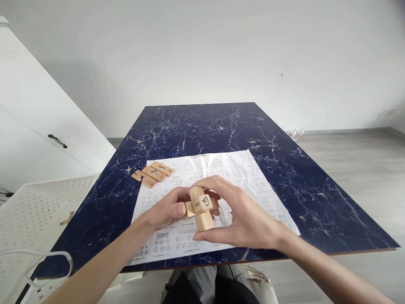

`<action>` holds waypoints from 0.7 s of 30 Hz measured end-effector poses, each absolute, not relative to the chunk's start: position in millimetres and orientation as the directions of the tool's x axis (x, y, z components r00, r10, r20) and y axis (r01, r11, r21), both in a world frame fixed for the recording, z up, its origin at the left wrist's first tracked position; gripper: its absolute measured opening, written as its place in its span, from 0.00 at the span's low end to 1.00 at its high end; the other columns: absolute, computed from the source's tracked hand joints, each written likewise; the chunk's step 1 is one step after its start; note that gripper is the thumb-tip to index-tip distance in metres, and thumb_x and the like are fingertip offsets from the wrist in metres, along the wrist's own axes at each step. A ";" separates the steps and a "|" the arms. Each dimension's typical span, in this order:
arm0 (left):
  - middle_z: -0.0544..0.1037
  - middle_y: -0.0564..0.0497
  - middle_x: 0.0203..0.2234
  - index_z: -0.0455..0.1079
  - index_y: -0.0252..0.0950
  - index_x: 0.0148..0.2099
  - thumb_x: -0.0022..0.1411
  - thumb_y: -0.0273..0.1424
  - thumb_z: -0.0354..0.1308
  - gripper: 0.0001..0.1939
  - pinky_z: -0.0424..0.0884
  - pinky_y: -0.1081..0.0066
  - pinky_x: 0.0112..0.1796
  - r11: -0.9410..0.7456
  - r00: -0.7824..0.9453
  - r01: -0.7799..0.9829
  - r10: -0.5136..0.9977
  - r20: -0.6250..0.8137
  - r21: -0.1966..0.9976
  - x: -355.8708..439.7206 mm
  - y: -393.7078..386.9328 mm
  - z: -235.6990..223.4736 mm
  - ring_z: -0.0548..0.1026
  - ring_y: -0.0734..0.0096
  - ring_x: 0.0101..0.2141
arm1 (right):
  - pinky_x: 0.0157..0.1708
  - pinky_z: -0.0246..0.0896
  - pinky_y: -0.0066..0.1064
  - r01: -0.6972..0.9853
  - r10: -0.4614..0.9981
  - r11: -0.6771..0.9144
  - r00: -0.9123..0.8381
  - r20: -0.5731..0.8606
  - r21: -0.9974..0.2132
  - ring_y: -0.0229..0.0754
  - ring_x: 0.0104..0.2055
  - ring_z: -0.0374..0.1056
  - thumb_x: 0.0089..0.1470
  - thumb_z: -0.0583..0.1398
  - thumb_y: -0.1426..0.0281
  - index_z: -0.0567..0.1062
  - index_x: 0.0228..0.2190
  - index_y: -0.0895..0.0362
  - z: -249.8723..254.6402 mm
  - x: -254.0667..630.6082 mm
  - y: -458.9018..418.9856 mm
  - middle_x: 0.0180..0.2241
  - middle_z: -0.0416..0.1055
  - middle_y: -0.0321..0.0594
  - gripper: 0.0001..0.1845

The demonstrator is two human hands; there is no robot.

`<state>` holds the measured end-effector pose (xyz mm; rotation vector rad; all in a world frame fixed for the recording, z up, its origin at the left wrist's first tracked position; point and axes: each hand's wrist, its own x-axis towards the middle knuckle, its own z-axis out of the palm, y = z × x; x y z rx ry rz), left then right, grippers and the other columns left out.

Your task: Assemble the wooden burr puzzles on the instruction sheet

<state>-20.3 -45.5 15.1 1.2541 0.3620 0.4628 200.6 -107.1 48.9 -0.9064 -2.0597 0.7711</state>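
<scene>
Both hands hold a small wooden puzzle (201, 210) of interlocked bars, marked with handwritten numbers, just above a printed instruction sheet (240, 169). My left hand (167, 211) pinches the puzzle's left side with fingers closed. On the right, my right hand (243, 215) wraps around it, thumb under the lowest block. Three loose flat wooden pieces (153, 173) with cut-outs lie on the table at the sheet's far left corner, apart from both hands.
The dark blue marble-pattern table (284, 139) stands before a white wall. A white perforated basket (38, 202) sits left of the table, with a small wooden piece (66, 219) inside. A white cabinet with a black handle (57, 140) stands at far left.
</scene>
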 end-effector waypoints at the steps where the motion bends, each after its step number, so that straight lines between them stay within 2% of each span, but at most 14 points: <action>1: 0.85 0.37 0.45 0.81 0.34 0.52 0.56 0.63 0.69 0.38 0.78 0.56 0.47 0.230 0.850 -0.124 0.527 -0.016 0.965 -21.9 -45.5 17.1 0.83 0.48 0.46 | 0.49 0.77 0.44 0.365 0.801 0.571 -0.446 0.400 -0.735 0.52 0.52 0.76 0.53 0.76 0.67 0.69 0.58 0.50 49.2 200.0 -106.4 0.52 0.77 0.45 0.36; 4: 0.82 0.35 0.55 0.77 0.37 0.62 0.67 0.59 0.63 0.36 0.75 0.52 0.56 0.160 0.807 -0.103 0.590 -0.012 0.982 -26.3 -45.8 26.0 0.80 0.46 0.56 | 0.52 0.74 0.49 0.476 0.798 0.602 -0.391 0.458 -0.642 0.54 0.55 0.74 0.55 0.74 0.73 0.68 0.58 0.52 47.5 202.7 -102.6 0.54 0.75 0.48 0.34; 6: 0.79 0.35 0.60 0.73 0.39 0.67 0.70 0.57 0.60 0.35 0.74 0.50 0.59 0.114 0.771 -0.086 0.636 -0.007 0.990 -26.6 -47.1 30.9 0.78 0.45 0.59 | 0.53 0.73 0.51 0.539 0.794 0.607 -0.380 0.475 -0.584 0.56 0.55 0.73 0.57 0.72 0.72 0.67 0.58 0.52 44.5 205.1 -99.2 0.54 0.75 0.49 0.31; 9: 0.78 0.37 0.63 0.72 0.42 0.68 0.73 0.50 0.62 0.29 0.73 0.50 0.60 0.111 0.715 -0.031 0.697 -0.055 0.993 -21.5 -50.5 33.2 0.77 0.47 0.61 | 0.50 0.73 0.50 0.588 0.793 0.604 -0.372 0.483 -0.539 0.56 0.53 0.74 0.61 0.70 0.70 0.68 0.56 0.53 38.9 204.8 -94.4 0.53 0.76 0.49 0.26; 12: 0.79 0.40 0.62 0.74 0.42 0.66 0.75 0.46 0.62 0.24 0.70 0.51 0.62 0.129 0.657 -0.013 0.749 -0.089 0.991 -14.6 -53.5 31.8 0.76 0.49 0.62 | 0.49 0.73 0.49 0.589 0.781 0.618 -0.381 0.495 -0.521 0.55 0.52 0.74 0.61 0.69 0.73 0.68 0.56 0.53 34.4 200.1 -91.6 0.52 0.76 0.49 0.25; 15: 0.80 0.41 0.60 0.77 0.41 0.63 0.74 0.46 0.63 0.23 0.72 0.53 0.60 0.147 0.609 0.012 0.783 -0.123 0.989 -12.1 -54.1 30.1 0.77 0.49 0.61 | 0.50 0.72 0.48 0.556 0.777 0.627 -0.386 0.498 -0.546 0.54 0.52 0.74 0.60 0.69 0.75 0.69 0.55 0.53 35.4 195.3 -91.7 0.52 0.76 0.49 0.26; 17: 0.82 0.41 0.57 0.79 0.39 0.61 0.72 0.47 0.64 0.23 0.74 0.55 0.57 0.177 0.564 -0.002 0.813 -0.145 0.984 -14.8 -53.2 28.8 0.79 0.50 0.57 | 0.51 0.73 0.47 0.498 0.784 0.619 -0.357 0.507 -0.607 0.53 0.52 0.74 0.58 0.71 0.74 0.69 0.55 0.52 40.4 193.9 -92.5 0.52 0.76 0.46 0.27; 21: 0.85 0.42 0.49 0.82 0.36 0.57 0.67 0.48 0.69 0.25 0.76 0.59 0.52 0.210 0.432 -0.175 0.894 -0.116 0.962 -33.1 -50.5 26.4 0.82 0.57 0.46 | 0.52 0.74 0.46 0.398 0.845 0.533 -0.205 0.494 -0.747 0.53 0.54 0.74 0.56 0.75 0.60 0.70 0.57 0.50 49.8 196.8 -87.1 0.55 0.77 0.45 0.33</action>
